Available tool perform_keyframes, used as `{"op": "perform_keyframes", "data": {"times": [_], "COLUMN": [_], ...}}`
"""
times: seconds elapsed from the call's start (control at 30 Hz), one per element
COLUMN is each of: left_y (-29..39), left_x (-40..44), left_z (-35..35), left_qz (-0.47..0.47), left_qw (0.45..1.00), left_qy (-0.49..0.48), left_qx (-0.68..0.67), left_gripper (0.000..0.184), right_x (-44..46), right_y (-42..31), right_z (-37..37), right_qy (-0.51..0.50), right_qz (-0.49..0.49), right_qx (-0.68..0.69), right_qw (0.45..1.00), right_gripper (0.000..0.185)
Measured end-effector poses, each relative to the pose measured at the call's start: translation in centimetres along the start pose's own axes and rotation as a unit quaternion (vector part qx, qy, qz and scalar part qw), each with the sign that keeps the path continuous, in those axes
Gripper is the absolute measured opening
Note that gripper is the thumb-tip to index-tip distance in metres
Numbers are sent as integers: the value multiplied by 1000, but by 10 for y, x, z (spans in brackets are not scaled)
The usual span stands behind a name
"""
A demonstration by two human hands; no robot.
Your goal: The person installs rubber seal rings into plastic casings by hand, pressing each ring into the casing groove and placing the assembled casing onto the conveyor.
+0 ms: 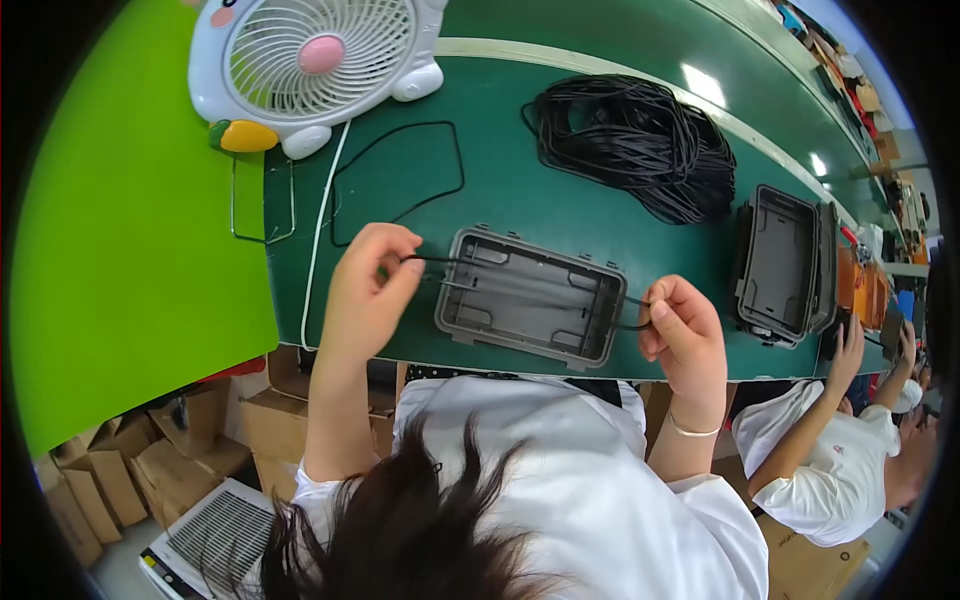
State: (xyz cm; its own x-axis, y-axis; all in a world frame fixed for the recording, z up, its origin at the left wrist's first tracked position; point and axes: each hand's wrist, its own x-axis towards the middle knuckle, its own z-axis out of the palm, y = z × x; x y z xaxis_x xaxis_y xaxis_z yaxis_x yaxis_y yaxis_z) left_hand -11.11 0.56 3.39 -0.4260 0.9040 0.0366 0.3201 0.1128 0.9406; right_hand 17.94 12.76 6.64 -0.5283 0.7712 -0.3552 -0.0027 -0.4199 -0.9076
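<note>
Between my two hands a thin black rubber sealing ring is stretched out into a long loop, its strands blurred in the middle. My left hand (378, 275) pinches one end, left of an open grey plastic box (455, 322). On the other side, my right hand (682, 322) grips the opposite end between thumb and fingers. The box lies below the loop near the table's front edge, its hollow side up. Another black sealing ring (462, 160) lies loose beyond my left hand. A large heap of black sealing rings (640, 140) sits farther back.
A white toy-shaped fan (320, 55) stands at the back left, with a white cable (322, 240) running forward. A second grey box (780, 260) stands open at the right. Past it, a co-worker's hands (848, 352) work at the same green table (500, 90). Cardboard boxes (190, 460) are below.
</note>
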Motion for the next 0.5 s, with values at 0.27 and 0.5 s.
{"op": "perform_keyframes", "data": {"times": [0.27, 0.5], "left_y": [-7, -2], "left_x": [-14, -23], "left_z": [-3, 8], "left_qz": [-229, -214], "left_qw": [942, 965], "left_qy": [-123, -115], "left_qx": [-213, -96], "left_gripper": [10, 12], "right_x": [28, 45], "right_y": [19, 36], "right_z": [-12, -3], "right_qy": [-8, 51], "right_qz": [-28, -54], "right_qx": [-162, -106], "right_qw": [986, 992], "right_gripper": [11, 5]}}
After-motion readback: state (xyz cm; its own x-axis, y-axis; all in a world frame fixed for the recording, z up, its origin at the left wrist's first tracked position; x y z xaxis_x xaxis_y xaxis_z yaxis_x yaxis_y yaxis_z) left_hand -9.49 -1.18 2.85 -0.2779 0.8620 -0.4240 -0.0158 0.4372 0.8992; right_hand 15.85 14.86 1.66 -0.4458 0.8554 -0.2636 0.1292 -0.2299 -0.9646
